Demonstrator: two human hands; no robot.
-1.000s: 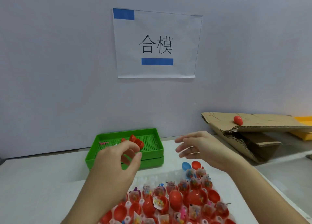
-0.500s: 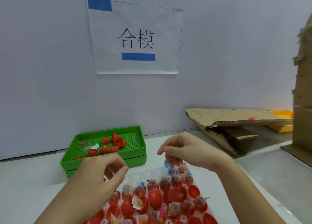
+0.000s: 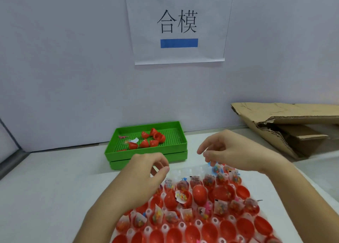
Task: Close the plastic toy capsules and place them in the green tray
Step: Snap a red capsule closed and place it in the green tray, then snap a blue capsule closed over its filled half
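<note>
The green tray [image 3: 145, 155] stands by the wall and holds several closed red capsules [image 3: 153, 139]. In front of me a clear blister sheet [image 3: 183, 171] carries rows of open red capsule halves [image 3: 227, 226], many with small toy packets inside, and one closed red capsule [image 3: 200, 192]. My left hand [image 3: 145, 175] hovers over the sheet's far left corner, fingers loosely curled, nothing in it. Over the far row hovers my right hand [image 3: 233, 149], its fingertips pointing down just above a blue capsule half [image 3: 213, 166]; I see nothing gripped.
Torn brown cardboard [image 3: 286, 125] lies at the right against the wall. A paper sign [image 3: 178, 24] hangs on the wall above the tray. White table surface [image 3: 55, 187] stretches to the left of the sheet.
My left hand has drawn back from the green tray to the sheet, empty. My right hand has sunk toward the far row. My view has tilted down.
</note>
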